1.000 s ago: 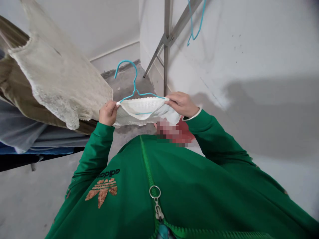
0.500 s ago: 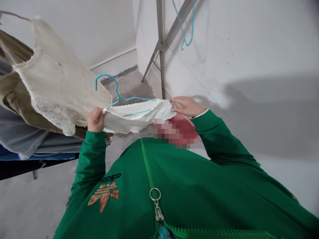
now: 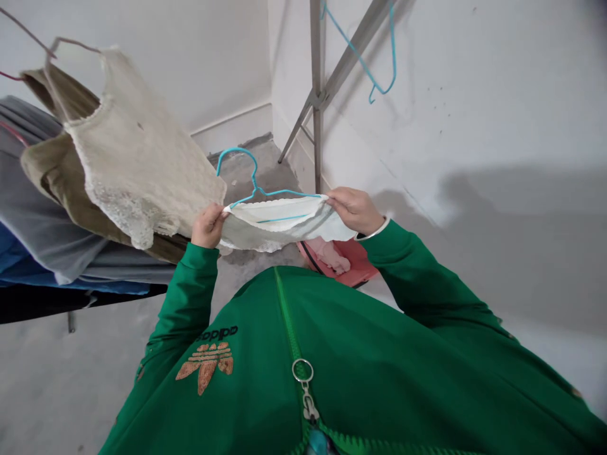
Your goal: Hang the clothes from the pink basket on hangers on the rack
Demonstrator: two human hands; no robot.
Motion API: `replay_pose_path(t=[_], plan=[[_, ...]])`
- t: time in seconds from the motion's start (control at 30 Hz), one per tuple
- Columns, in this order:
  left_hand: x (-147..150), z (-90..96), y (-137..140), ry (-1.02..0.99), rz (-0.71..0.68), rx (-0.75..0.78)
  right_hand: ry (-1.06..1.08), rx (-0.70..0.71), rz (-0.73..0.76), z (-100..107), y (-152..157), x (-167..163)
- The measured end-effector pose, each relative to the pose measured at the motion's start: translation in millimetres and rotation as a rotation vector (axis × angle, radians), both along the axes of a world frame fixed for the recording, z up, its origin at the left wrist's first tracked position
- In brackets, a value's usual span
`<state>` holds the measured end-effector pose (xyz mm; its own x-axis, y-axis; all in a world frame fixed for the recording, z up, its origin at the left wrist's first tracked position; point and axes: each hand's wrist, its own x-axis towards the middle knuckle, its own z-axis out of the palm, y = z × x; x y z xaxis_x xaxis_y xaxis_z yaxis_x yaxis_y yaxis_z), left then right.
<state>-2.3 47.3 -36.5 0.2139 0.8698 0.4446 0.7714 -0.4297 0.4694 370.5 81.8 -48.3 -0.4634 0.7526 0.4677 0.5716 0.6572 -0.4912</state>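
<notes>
A white lace-trimmed garment [image 3: 279, 230] is stretched over a blue hanger [image 3: 256, 180] in front of my chest. My left hand [image 3: 208, 225] is closed on its left upper corner, at that end of the hanger. At the other upper corner, the fingertips of my right hand [image 3: 356, 210] pinch the cloth by the hanger's right end. The hook points up and to the left, and part of the lower bar shows through the garment's opening. Its exact kind of clothing cannot be made out.
To the left hang a cream lace top [image 3: 142, 139], olive clothing [image 3: 57, 170] and grey clothing [image 3: 28, 215]. A metal rack [image 3: 317, 98] stands by the wall, with another blue hanger [image 3: 367, 66] near it. Below is a pink container [image 3: 358, 262] with pale pink cloth inside.
My right hand has shifted its pinch up to the garment's corner at the hanger's end, and the cloth is now spread across both ends. The whole view has swung slightly.
</notes>
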Motion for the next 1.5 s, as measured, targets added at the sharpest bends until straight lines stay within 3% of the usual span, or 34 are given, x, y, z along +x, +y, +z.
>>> replay_pose_path(t=[0.23,0.4,0.63,0.8,0.9,1.03,1.17,1.37,1.5], plan=[[-19.4,-7.4,4.8,-0.052,-0.012,-0.020,0.201,-0.043,-0.144,12.7,-12.8,6.3],[-25.7,-24.5,-1.8,-0.179,0.094,-0.373,0.239,-0.106,-0.145,23.4,-14.3,13.9],[-37.8,-49.3,-3.3,-0.214,0.197,-0.421,0.275,-0.140,-0.108,48.5,-0.3,26.5],[-52.8,-62.0,-17.3,-0.204,0.320,-0.451,0.292,-0.074,-0.163,68.0,18.6,33.0],[-41.4,-75.2,-33.3,-0.169,0.347,-0.497,0.346,0.053,-0.228,84.4,34.4,27.2],[-5.4,-90.1,-55.2,-0.081,0.189,-0.599,0.353,0.182,-0.246,110.4,56.1,-4.9],[19.7,-93.5,-67.4,0.011,0.042,-0.683,0.358,0.265,-0.227,127.2,78.8,-60.6],[13.5,-89.9,-74.9,0.092,0.069,-0.709,0.244,0.358,-0.344,127.5,109.9,-144.4],[7.0,-93.5,-84.2,0.128,0.111,-0.733,0.081,0.208,-0.390,119.0,116.2,-184.0]])
